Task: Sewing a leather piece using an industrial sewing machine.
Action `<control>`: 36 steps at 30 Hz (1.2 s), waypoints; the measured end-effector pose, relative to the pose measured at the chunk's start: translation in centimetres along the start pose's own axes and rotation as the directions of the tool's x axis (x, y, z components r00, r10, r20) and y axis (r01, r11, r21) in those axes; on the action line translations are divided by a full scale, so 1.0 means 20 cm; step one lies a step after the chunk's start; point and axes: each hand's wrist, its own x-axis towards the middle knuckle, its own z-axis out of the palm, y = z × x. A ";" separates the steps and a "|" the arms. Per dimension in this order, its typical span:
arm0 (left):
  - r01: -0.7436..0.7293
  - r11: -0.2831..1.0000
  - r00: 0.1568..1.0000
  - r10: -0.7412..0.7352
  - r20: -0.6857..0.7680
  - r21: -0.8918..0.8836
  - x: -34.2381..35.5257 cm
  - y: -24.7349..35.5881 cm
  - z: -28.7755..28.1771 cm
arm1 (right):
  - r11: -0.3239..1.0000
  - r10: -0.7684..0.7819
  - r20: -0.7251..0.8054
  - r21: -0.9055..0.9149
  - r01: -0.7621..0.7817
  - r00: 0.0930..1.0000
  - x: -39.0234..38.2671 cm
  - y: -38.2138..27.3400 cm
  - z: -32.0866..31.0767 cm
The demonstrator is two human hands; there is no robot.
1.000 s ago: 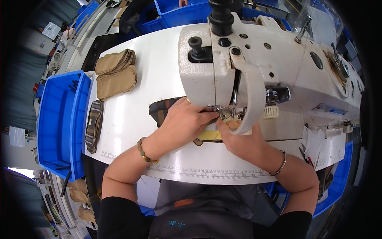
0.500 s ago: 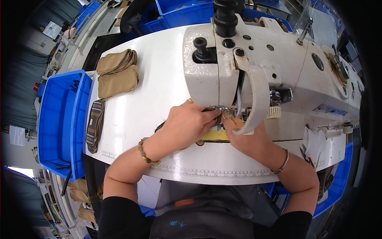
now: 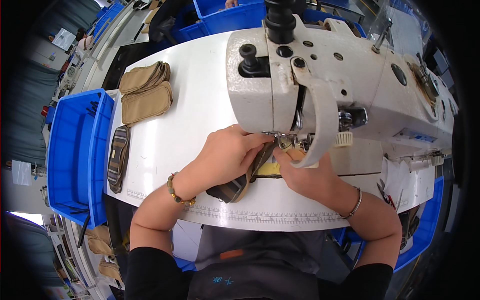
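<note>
A white sewing machine [image 3: 250,100] stands over the work, its presser foot and needle area [image 3: 284,141] low in front of me. My left hand [image 3: 227,156] is closed, pinching the zipper edge of a dark striped pouch [image 3: 231,192] just left of the foot. The pouch slants down from those fingers, partly hidden under the hand. My right hand [image 3: 310,175] is at the right of the foot, fingers bent close to the needle area. The machine's curved guard covers some of them, and what they hold is hidden. Between the hands a yellow strip [image 3: 269,170] shows on the table.
Tan pouches [image 3: 146,102] lie stacked at the table's left, with another striped pouch [image 3: 118,159] nearer me. A blue bin [image 3: 75,155] stands beyond the left edge. Small snips [image 3: 386,195] lie at the right. A printed ruler [image 3: 270,218] follows the front edge. Another person's hand [image 3: 231,3] shows above the far bins.
My left hand has shifted slightly left and down, and more of the striped pouch and its zipper shows below it. The right hand moved little. A person's hand has appeared at the far bins.
</note>
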 end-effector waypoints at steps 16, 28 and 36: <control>-0.229 0.935 0.960 0.263 -0.097 0.269 -0.02 -0.05 0.11 | 1.000 -0.012 0.096 -0.028 0.015 0.995 0.00 -0.01 -0.01; -0.151 0.988 0.979 0.155 -0.133 0.041 -0.01 -0.07 0.11 | 1.000 -0.008 0.065 0.018 0.006 0.998 0.01 -0.02 -0.02; -0.145 0.985 0.984 0.153 -0.088 0.094 0.00 -0.03 0.08 | 1.000 -0.008 0.128 -0.014 0.010 0.992 0.01 -0.02 -0.03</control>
